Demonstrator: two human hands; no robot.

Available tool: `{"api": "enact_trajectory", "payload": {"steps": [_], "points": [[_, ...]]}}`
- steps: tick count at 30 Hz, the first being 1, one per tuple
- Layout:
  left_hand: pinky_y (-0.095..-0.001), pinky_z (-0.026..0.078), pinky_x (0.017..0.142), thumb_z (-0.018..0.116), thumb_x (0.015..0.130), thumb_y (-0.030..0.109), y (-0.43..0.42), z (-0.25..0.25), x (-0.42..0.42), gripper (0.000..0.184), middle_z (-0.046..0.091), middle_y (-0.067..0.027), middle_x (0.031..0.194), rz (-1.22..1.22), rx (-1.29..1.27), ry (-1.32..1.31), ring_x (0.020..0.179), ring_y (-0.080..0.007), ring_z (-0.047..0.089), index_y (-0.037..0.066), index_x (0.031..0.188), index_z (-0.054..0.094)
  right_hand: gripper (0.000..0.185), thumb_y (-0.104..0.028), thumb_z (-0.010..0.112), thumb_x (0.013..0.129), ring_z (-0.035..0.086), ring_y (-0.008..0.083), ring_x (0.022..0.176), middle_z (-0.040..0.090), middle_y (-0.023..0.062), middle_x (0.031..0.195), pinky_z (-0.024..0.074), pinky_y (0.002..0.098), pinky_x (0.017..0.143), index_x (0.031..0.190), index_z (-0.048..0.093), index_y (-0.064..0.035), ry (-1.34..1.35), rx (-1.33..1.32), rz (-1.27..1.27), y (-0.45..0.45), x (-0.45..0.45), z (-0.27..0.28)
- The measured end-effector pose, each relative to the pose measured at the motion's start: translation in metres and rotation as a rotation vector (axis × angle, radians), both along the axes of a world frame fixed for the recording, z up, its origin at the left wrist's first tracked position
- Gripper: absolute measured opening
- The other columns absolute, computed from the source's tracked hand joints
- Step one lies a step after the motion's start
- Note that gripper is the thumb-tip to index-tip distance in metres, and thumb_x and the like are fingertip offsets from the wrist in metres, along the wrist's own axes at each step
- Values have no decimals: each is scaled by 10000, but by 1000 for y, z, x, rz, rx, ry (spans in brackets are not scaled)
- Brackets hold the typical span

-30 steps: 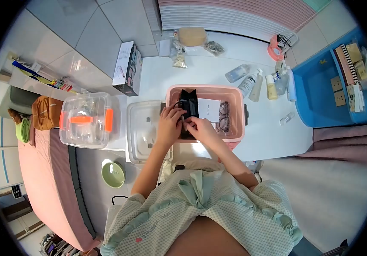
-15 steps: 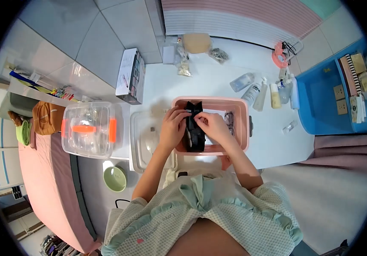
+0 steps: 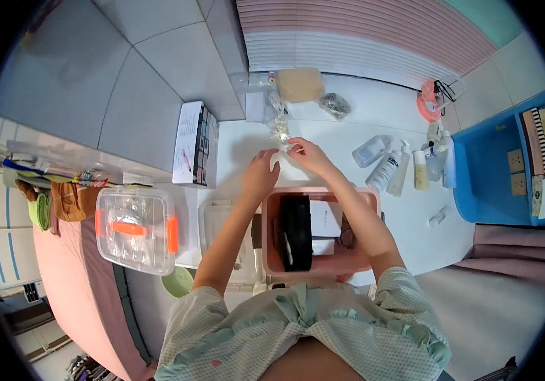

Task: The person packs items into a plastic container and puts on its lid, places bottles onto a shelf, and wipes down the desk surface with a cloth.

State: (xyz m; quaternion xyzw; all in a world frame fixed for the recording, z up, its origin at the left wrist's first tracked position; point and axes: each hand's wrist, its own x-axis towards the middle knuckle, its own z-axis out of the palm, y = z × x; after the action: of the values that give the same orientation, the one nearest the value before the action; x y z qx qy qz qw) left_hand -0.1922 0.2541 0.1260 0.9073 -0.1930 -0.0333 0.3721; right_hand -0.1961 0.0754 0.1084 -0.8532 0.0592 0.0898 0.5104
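And here are both hands out past the far edge of the bin (image 3: pixel 322 263), right at the small clear bag (image 3: pixel 279 131), which lies beyond the bin's left half. The left hand (image 3: pixel 262 173) is loosely curled, thumb a little apart from the fingers; the right hand (image 3: pixel 310 157) has its fingertips drawn close together, just beside the bag. Is anything pinched in either? Too small to tell, nor can I say whether they touch the bag. It looks a featherweight: soft, thin film, probably slick and crinkly, its pale contents perhaps liable to shift. The loose film at an edge seems the best hold, between thumb and forefinger, without squeezing the middle. Inside the bin, meanwhile, the black case (image 3: pixel 296 232) stands left of a white box (image 3: pixel 325 218).
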Motion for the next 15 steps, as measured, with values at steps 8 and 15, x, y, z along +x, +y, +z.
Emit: {"api": "enact_trajectory", "payload": {"steps": [8,15], "points": [[-278,493,712,575,829,146,-18,-118,83,240,628,-70,912,220,-539,648,807,-185,624,61,1049,619,341,-247,620,825,525,100,690,590,25,828,437,242,607,1111,584,-64,247,204,-69,-12,82,-92],[-220,487,728,567,862,152,-16,-95,77,252,645,-52,928,347,-847,847,820,-128,621,16,1063,634,247,-133,599,827,453,41,609,568,-19,726,354,204,505,1053,646,-46,357,600,-62,-17,79,-73]]}}
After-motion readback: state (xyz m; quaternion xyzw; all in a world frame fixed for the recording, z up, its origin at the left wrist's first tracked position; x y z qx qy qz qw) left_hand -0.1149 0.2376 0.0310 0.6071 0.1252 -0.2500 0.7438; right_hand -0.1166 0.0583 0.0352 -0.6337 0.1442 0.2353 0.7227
